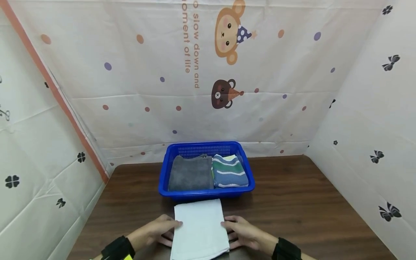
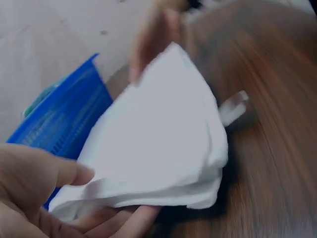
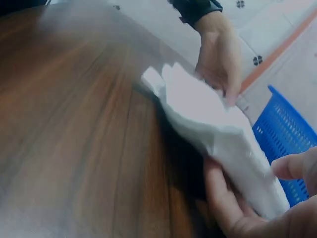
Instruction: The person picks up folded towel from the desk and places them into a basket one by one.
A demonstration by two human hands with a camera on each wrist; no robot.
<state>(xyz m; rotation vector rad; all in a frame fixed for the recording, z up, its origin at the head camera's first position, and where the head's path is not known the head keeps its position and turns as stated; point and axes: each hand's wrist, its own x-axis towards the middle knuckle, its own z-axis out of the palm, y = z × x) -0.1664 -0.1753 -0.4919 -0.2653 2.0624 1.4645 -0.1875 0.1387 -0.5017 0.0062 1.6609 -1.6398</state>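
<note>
A folded white towel (image 1: 199, 229) lies between my two hands, in front of the basket. My left hand (image 1: 160, 231) grips its left edge, thumb on top and fingers underneath; the left wrist view shows the fingers below the folded layers (image 2: 148, 144). On the opposite edge my right hand (image 1: 243, 233) pinches the towel the same way, and in the right wrist view its fingers (image 3: 220, 193) reach under the cloth. A dark shadow shows beneath the towel in both wrist views. The fingertips under the cloth are partly hidden.
Just beyond the towel stands a blue plastic basket (image 1: 203, 192). Inside it lie a folded grey towel (image 1: 191, 173) on the left and a folded striped towel (image 1: 230, 171) on the right. The brown wooden table (image 1: 292, 202) meets printed white cloth walls (image 1: 182, 119) behind and at both sides.
</note>
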